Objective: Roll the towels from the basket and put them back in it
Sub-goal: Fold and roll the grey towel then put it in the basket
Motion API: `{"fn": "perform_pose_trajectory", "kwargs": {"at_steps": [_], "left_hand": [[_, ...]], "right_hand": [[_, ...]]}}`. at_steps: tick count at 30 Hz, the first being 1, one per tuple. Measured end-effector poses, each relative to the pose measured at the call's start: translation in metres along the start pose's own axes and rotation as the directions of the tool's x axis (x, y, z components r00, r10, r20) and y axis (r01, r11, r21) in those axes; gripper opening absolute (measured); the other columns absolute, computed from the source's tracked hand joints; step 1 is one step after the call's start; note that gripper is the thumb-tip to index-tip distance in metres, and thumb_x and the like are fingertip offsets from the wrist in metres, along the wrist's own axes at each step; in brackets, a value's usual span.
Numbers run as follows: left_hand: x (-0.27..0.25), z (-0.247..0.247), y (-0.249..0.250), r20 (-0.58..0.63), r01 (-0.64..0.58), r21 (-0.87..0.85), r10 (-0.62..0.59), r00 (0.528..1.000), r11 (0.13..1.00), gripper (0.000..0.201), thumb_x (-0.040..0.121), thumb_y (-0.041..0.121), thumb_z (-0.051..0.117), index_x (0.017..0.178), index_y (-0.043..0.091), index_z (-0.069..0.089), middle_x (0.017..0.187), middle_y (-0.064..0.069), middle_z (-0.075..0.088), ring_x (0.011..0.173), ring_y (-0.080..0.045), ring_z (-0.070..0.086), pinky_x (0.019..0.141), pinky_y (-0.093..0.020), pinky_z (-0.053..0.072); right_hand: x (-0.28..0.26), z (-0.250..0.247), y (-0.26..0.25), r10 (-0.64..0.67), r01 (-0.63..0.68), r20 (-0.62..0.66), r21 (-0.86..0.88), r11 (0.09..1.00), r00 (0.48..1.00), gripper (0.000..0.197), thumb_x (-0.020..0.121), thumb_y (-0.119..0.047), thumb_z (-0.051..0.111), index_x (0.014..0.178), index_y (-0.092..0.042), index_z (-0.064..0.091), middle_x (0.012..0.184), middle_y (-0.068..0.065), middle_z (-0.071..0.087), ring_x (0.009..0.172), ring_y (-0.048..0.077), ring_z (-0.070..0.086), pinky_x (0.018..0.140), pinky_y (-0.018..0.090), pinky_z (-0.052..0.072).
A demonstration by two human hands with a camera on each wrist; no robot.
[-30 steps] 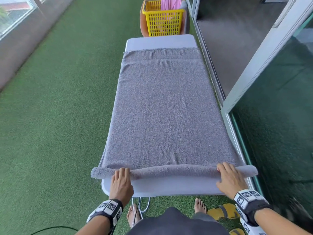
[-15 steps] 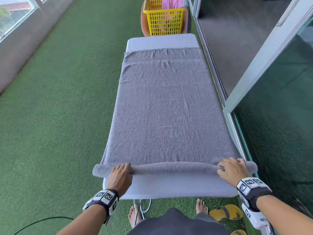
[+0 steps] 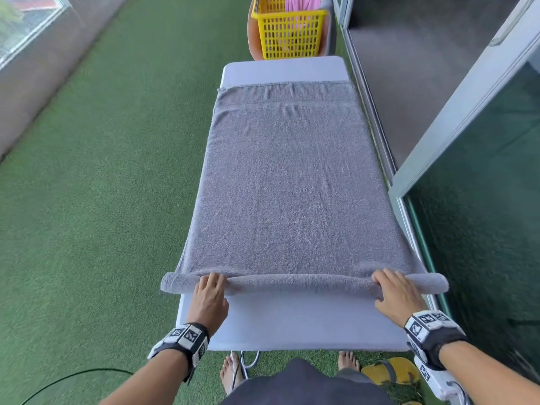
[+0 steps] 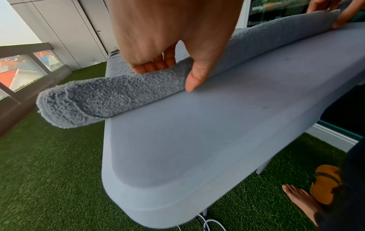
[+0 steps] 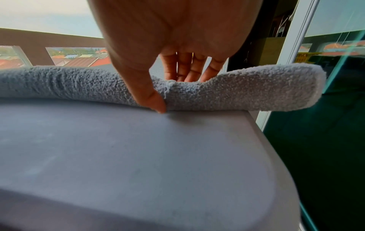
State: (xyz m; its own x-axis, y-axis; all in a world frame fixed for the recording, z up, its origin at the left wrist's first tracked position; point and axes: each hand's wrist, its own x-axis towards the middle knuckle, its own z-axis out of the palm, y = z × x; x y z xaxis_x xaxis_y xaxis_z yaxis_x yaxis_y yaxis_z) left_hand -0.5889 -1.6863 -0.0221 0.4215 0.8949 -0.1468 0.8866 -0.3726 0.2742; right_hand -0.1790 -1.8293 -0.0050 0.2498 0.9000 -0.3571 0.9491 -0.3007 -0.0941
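Observation:
A grey towel (image 3: 289, 185) lies flat along the white table (image 3: 292, 323), its near end wound into a thin roll (image 3: 298, 283) that overhangs both table sides. My left hand (image 3: 210, 290) grips the roll near its left end, fingers curled over the top and thumb on the near side (image 4: 171, 75). My right hand (image 3: 394, 290) holds it near the right end the same way, thumb tip down on the table (image 5: 173, 90). The yellow basket (image 3: 289, 33) stands beyond the far end, with a pink towel (image 3: 298, 1) in it.
The basket sits on an orange chair (image 3: 252, 39). A glass sliding door frame (image 3: 467, 141) runs close along the table's right side. Green artificial grass (image 3: 102, 200) spreads to the left, crossed by a black cable (image 3: 73, 375). Yellow sandals (image 3: 388, 372) lie by my bare feet.
Both hands have pushed the roll a little farther away from me. It is slightly thicker, and more bare table shows in front of it.

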Motion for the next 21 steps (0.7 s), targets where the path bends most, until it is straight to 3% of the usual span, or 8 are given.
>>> {"fn": "perform_pose_trajectory", "kwargs": {"at_steps": [3, 6, 11, 14, 16, 18, 21], "left_hand": [[0.005, 0.003, -0.003, 0.003, -0.012, -0.026, 0.012, 1.0, 1.0, 0.055, 0.052, -0.006, 0.076, 0.1, 0.012, 0.057, 0.091, -0.003, 0.057, 0.081, -0.021, 0.048, 0.069, -0.035, 0.052], [0.01, 0.001, -0.003, 0.019, -0.007, -0.052, 0.008, 1.0, 0.999, 0.045, 0.056, -0.004, 0.073, 0.097, 0.012, 0.063, 0.088, -0.002, 0.061, 0.08, -0.023, 0.055, 0.07, -0.036, 0.053], [0.022, -0.015, -0.001, 0.116, -0.013, -0.068, 0.021, 0.993, 0.998, 0.007, 0.073, 0.01, 0.065, 0.079, 0.012, 0.064, 0.081, -0.004, 0.063, 0.08, -0.026, 0.056, 0.073, -0.035, 0.047], [0.033, -0.02, -0.001, 0.158, -0.001, -0.059, 0.011, 0.987, 0.998, 0.007, 0.079, 0.014, 0.057, 0.079, 0.011, 0.063, 0.082, -0.007, 0.064, 0.082, -0.027, 0.057, 0.074, -0.034, 0.045], [0.036, -0.021, -0.002, 0.114, -0.008, -0.08, 0.017, 0.993, 0.997, 0.005, 0.078, 0.009, 0.056, 0.079, 0.009, 0.061, 0.08, -0.008, 0.062, 0.08, -0.029, 0.057, 0.071, -0.035, 0.044], [0.037, -0.022, -0.003, -0.006, -0.031, -0.103, 0.03, 1.0, 0.994, 0.015, 0.078, -0.003, 0.057, 0.085, 0.008, 0.062, 0.082, -0.008, 0.062, 0.078, -0.03, 0.058, 0.07, -0.036, 0.047], [0.032, -0.023, 0.007, -0.171, -0.056, -0.131, 0.034, 0.985, 0.99, 0.036, 0.07, -0.023, 0.061, 0.095, 0.002, 0.069, 0.087, -0.014, 0.07, 0.078, -0.03, 0.067, 0.071, -0.037, 0.055]], "right_hand": [[0.001, 0.003, 0.002, -0.024, 0.024, -0.005, 0.011, 1.0, 1.0, 0.053, 0.057, -0.012, 0.077, 0.084, -0.03, 0.035, 0.084, -0.009, 0.051, 0.078, 0.016, 0.047, 0.068, 0.028, 0.039], [0.003, -0.004, 0.0, 0.01, -0.01, -0.009, 0.022, 1.0, 1.0, 0.038, 0.065, -0.018, 0.07, 0.087, -0.032, 0.042, 0.091, -0.01, 0.057, 0.09, 0.017, 0.055, 0.077, 0.032, 0.038], [0.013, -0.021, -0.003, 0.03, -0.028, 0.037, -0.067, 0.997, 0.999, 0.014, 0.08, -0.038, 0.055, 0.093, -0.035, 0.052, 0.095, -0.02, 0.056, 0.095, 0.008, 0.048, 0.085, 0.031, 0.028], [0.024, -0.035, -0.001, 0.026, -0.023, 0.141, -0.025, 0.999, 0.99, 0.009, 0.083, -0.037, 0.055, 0.09, -0.034, 0.052, 0.094, -0.017, 0.058, 0.094, 0.009, 0.049, 0.088, 0.033, 0.03], [0.031, -0.042, 0.002, 0.032, -0.031, 0.194, -0.006, 0.999, 0.98, 0.01, 0.083, -0.033, 0.056, 0.093, -0.036, 0.053, 0.097, -0.016, 0.06, 0.096, 0.01, 0.052, 0.09, 0.034, 0.031], [0.038, -0.041, 0.007, 0.04, -0.045, 0.101, 0.05, 0.998, 0.994, 0.024, 0.084, -0.023, 0.06, 0.104, -0.035, 0.061, 0.105, -0.012, 0.063, 0.104, 0.014, 0.057, 0.092, 0.036, 0.036], [0.037, -0.031, 0.009, -0.01, 0.05, -0.26, 0.146, 0.988, 0.966, 0.03, 0.086, -0.011, 0.065, 0.115, -0.019, 0.069, 0.109, -0.001, 0.069, 0.103, 0.026, 0.062, 0.091, 0.04, 0.045]]}}
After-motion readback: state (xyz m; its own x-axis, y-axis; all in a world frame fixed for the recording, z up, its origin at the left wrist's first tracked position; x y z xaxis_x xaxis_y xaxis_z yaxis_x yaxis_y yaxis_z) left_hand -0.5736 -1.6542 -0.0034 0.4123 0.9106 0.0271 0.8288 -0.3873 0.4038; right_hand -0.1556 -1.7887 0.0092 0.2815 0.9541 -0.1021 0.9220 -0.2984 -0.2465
